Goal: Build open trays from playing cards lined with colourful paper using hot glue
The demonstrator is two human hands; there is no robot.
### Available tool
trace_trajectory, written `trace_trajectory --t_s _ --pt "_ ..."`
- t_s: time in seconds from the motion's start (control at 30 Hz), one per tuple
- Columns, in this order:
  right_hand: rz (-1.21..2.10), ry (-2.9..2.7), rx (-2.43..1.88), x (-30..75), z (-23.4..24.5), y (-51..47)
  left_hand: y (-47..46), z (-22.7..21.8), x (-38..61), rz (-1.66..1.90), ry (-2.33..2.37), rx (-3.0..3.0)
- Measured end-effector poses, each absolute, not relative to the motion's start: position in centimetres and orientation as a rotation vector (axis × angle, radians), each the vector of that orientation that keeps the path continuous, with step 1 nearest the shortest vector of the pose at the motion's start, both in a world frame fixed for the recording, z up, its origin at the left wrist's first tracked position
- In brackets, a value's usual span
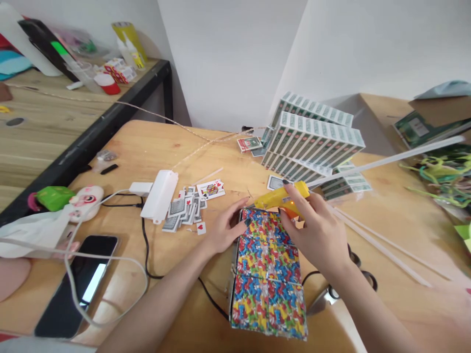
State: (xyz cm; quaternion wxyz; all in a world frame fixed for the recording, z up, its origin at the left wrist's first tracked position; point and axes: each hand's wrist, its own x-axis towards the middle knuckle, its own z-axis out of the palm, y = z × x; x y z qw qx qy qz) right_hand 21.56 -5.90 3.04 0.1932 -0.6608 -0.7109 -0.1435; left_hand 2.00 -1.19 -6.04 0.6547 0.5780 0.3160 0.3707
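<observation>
My right hand (pixel 320 233) is wrapped round a yellow hot glue gun (pixel 270 197), whose small orange light is on. A long white glue stick (pixel 390 156) runs out of its back. The gun's nozzle points left, at the far edge of a box covered in colourful patterned cards (pixel 268 274). At that box's far left corner, my left hand (pixel 224 228) grips it, thumb on top and fingers along the far side. Whether glue is coming out at the nozzle is too small to tell.
Loose playing cards (pixel 186 211) lie beside a white power strip (pixel 159 197). Stacked card boxes (pixel 312 139) stand at the back. Scissors (pixel 329 294) and spare glue sticks (pixel 386 247) are on the right, a phone (pixel 77 287) and cables on the left.
</observation>
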Motion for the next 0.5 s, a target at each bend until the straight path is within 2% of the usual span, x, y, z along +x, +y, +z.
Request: trace_trajectory --t_s 0.5 --pt "-0.417 -2.116 -1.777 21.44 3.21 -5.94 -1.49 -6.25 2.51 0.993 0.788 1.344"
